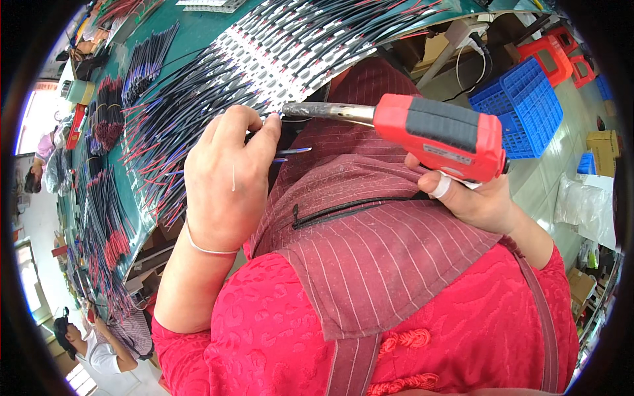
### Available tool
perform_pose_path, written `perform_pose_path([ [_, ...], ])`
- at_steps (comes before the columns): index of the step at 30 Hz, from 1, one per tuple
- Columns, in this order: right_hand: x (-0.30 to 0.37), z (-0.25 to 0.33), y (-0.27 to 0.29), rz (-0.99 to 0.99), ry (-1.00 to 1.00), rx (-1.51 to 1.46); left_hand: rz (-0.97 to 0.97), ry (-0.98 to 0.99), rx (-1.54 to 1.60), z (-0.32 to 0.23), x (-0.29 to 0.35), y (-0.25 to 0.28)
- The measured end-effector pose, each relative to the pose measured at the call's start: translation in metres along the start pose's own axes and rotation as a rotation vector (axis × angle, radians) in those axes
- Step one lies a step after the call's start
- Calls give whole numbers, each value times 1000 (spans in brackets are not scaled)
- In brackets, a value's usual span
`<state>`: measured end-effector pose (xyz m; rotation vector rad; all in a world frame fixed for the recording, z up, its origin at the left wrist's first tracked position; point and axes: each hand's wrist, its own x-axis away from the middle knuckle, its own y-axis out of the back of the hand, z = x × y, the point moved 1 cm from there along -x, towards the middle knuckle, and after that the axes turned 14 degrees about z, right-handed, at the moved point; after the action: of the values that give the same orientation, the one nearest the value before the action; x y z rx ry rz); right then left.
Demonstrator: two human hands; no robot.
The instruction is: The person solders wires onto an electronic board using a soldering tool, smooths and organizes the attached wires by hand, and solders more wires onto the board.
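Note:
My left hand [228, 168] is closed at the table's front edge, thumb and forefinger pinched on a thin wire whose end meets the tip of a soldering gun. Dark wires with blue ends [297, 151] poke out past its fingers. My right hand [479, 201], with white tape on a finger, grips the red and black soldering gun [439, 135] from below; its grip is partly hidden. The gun's long nozzle points left toward the pinched fingers. Just beyond, many black wires [185, 109] with red and blue ends lie fanned over a white slotted board [264, 56].
Bundles of wires [109, 112] lie on the green table [198, 26] to the left. At the right are a blue plastic crate [528, 109], red stools [548, 56], a power strip [465, 33] with a plugged-in cord, and a cardboard box [602, 148]. Another person [99, 343] sits at lower left.

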<state>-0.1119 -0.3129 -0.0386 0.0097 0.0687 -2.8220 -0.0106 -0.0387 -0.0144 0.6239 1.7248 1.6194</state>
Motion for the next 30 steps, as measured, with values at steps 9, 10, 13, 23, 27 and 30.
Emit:
perform_pose_path([
  [9,-5,-3,-2,23,24,75,-12,-36,27,5,-3,0],
  [10,-5,-2,-2,12,19,84,-12,-46,22,5,-3,0],
  [13,-4,1,0,60,7,175,-8,-56,22,6,-3,1],
  [23,-5,0,-3,18,-37,35,-32,-78,24,8,-4,0],
  [27,-4,3,-3,-2,-84,72,-24,-78,13,8,-4,-1],
  [30,-4,5,-2,9,14,211,-21,-74,12,8,-3,-1],
])
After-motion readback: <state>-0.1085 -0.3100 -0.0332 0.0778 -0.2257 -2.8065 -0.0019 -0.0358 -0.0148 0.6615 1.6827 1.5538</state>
